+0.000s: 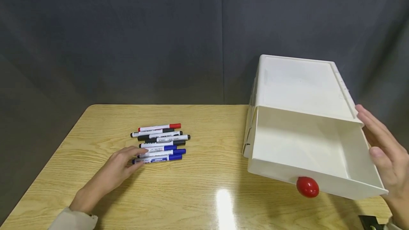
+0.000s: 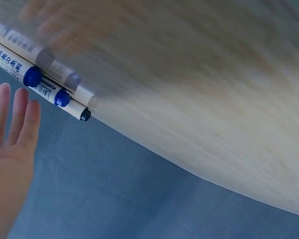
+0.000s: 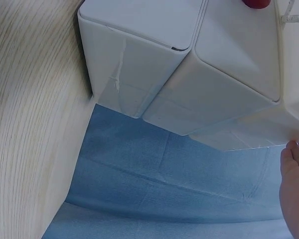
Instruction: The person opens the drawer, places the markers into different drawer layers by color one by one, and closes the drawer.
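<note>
Several whiteboard markers lie side by side on the table, left of centre in the head view. Nearest are blue-capped ones, such as this blue marker (image 1: 158,159); black markers (image 1: 172,138) and a red marker (image 1: 156,128) lie beyond. My left hand (image 1: 119,162) reaches over the left ends of the blue markers, thumb and forefinger apart; its visible fingers are extended in the left wrist view. To the right, a white drawer unit (image 1: 303,84) has its top drawer (image 1: 297,148) pulled out. My right hand (image 1: 388,155) is beside the unit's right side, fingers extended, fingertips close against it.
A red round knob (image 1: 307,186) sticks out from the drawer front. Lower drawers (image 3: 234,55) of the unit are closed in the right wrist view. A small dark object (image 1: 370,222) lies at the lower right. Behind the wooden table (image 1: 204,180) hangs a dark curtain (image 1: 159,38).
</note>
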`<state>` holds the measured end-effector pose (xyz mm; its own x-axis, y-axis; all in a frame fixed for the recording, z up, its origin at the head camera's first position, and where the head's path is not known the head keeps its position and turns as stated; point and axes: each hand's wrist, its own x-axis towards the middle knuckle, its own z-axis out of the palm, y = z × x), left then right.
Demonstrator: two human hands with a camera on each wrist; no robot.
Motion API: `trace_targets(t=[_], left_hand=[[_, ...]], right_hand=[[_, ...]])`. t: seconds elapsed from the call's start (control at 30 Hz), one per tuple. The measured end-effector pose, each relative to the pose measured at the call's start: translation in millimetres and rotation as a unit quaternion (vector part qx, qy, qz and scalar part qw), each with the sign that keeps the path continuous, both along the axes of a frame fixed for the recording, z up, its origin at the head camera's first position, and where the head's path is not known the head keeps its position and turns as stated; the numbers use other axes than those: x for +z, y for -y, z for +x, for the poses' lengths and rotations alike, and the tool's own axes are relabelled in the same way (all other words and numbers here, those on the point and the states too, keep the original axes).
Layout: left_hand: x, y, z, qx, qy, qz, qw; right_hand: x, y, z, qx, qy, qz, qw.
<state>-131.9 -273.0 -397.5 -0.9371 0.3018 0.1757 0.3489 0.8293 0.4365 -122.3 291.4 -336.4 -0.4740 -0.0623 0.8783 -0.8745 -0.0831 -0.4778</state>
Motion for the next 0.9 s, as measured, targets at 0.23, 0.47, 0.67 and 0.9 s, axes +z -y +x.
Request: trace_targets(t=[0.23, 0.47, 0.67, 0.9], left_hand=[[-0.5, 2.7, -0.3, 0.007, 0.017, -0.016, 0.9997], [-1.0, 4.4, -2.0, 0.006, 0.027, -0.031, 0.9991], [-1.1, 5.4, -2.6, -0.006, 0.037, -0.060, 0.9975], [-0.1, 2.5, -1.5, -0.019, 0.038, -0.078, 0.9961]], right_hand=[[0.0, 0.1, -0.8, 0.006, -0.003, -0.002, 1.000], [-1.8, -1.0, -0.2, 0.008, 0.007, -0.004, 1.000], [-1.8, -1.0, 0.6, 0.002, 0.007, -0.001, 1.000], [-1.7, -1.7, 1.4, -0.007, 0.005, 0.006, 1.000]])
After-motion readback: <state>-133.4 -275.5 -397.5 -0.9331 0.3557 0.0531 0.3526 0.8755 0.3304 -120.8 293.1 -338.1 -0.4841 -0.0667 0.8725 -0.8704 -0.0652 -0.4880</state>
